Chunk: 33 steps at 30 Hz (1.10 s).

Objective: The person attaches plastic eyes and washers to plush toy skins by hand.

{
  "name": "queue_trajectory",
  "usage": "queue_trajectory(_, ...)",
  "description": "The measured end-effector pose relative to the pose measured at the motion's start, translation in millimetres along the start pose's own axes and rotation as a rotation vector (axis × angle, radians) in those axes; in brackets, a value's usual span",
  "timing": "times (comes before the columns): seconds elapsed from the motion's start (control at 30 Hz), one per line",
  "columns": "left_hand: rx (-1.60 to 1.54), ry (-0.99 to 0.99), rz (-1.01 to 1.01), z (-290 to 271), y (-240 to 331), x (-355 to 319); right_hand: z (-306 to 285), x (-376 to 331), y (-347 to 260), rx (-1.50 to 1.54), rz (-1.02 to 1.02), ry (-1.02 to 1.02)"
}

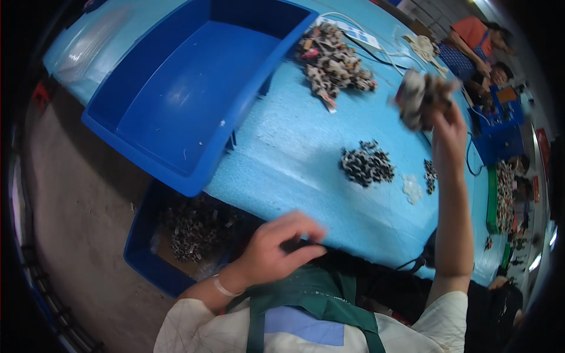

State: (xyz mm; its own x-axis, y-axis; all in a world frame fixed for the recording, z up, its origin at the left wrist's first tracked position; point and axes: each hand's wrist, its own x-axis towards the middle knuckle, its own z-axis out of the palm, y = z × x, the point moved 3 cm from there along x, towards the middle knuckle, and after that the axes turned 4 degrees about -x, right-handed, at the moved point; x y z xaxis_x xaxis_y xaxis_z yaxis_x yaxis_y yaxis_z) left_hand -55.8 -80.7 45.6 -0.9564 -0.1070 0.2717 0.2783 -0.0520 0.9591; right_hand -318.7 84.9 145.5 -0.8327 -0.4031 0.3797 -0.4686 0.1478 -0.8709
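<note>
My right hand (448,120) is raised over the right part of the table, closed around a small bunch of spotted plush toys (419,97) in white, brown and black. Motion blurs the bunch. Near the table's front edge, close to my apron, my left hand (282,244) is half curled, thumb apart from the fingers, with nothing visible in it. A heap of similar plush toys (335,65) lies at the back of the table. Nearer, a pile of small black-and-white pieces (367,165) sits between my hands, with a smaller pile (430,176) to its right.
A large blue tub (194,183) fills the table's left side. Below it, a blue bin (138,250) holds many small pieces. A power strip (353,35) with cables lies at the back. Several people and a green crate (491,200) are at the right.
</note>
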Motion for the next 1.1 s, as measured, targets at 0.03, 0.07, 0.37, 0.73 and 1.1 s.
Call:
queue_trajectory(0.03, -0.063, 0.062, 0.112, 13.7, -3.8, 9.7, -1.4, -32.5, -8.1, -0.030, -0.017, -0.021)
queue_trajectory(0.07, -0.294, 0.117, -0.016, 33.0, -8.3, 15.6, 2.8, -64.9, -23.6, -0.108, -0.183, -0.027)
queue_trajectory(0.37, 0.220, -0.035, 0.537, 60.5, -0.1, 2.4, 17.6, -211.4, -60.7, -0.573, -0.554, -0.225)
queue_trajectory(0.73, 0.402, -0.016, 0.677, 79.0, -14.0, -2.5, 12.2, -253.1, -42.1, -0.157, -0.340, -0.007)
queue_trajectory(1.1, -0.878, -0.365, -0.658, 92.7, -69.7, -10.3, -16.1, -280.5, -31.6, -0.357, -0.467, 0.147)
